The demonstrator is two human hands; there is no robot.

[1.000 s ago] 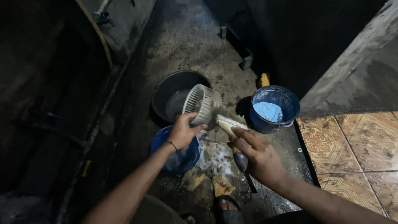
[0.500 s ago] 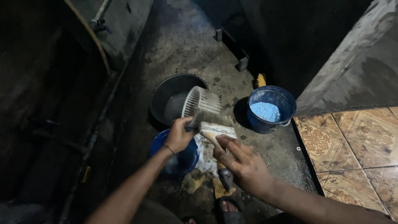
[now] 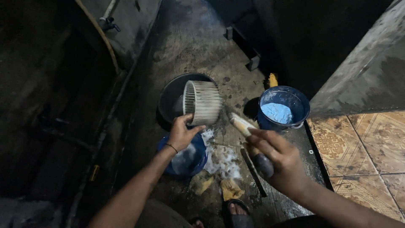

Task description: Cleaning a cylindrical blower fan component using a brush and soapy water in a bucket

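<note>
While the left hand grips the lower rim of a pale, slatted cylindrical fan wheel, its fingers are curled round the edge and the thumb is pressed against the near face, so the wheel is held tilted above the floor. The wheel sits over the near edge of a dark round basin, which rests on the wet concrete floor. Below the left wrist, a blue bowl stands on the floor, with white foam spread just beside it to the right. The right hand is closed round the dark handle of a brush, whose light-coloured head points up and to the left, near the wheel but apart from it; the hand is somewhat blurred, so the exact finger placement cannot be told. A blue bucket holding a light blue powdery or soapy mass stands to the right of the wheel, next to the edge of a patterned tiled floor. A small yellow object lies just behind the bucket. Two yellowish scraps lie on the floor near a sandalled foot at the bottom edge. A thin dark rod lies on the floor under the right hand. A pipe with a tap runs along the wall at upper left.
</note>
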